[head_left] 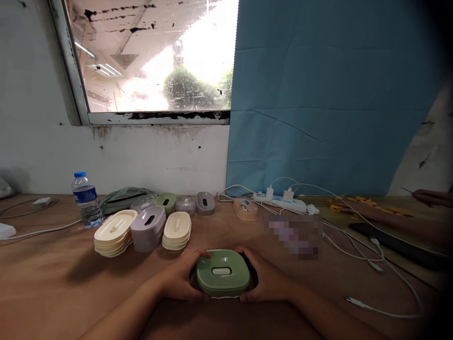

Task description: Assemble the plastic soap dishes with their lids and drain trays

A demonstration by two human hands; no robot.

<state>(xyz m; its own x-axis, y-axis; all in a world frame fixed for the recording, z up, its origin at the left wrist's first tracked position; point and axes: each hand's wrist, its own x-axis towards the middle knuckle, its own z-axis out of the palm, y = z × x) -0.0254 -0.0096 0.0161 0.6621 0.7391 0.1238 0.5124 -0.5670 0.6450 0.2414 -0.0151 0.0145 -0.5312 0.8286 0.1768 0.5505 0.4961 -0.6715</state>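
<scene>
A green plastic box with rounded corners and an oval slot in its top lies at the front middle of the table. Something pale shows inside the slot. My left hand curls round the left side of the box, with a finger on its upper edge. Round the right side, my right hand grips it with the thumb low at the front. The underside of the box is hidden. Beyond my left hand stand a stack of cream lids, lilac slotted covers and another cream stack.
Farther back are a water bottle, a grey-green bag, a green slotted piece, a grey one and a peach box. A power strip and white cables lie right. Another person's hand shows far right.
</scene>
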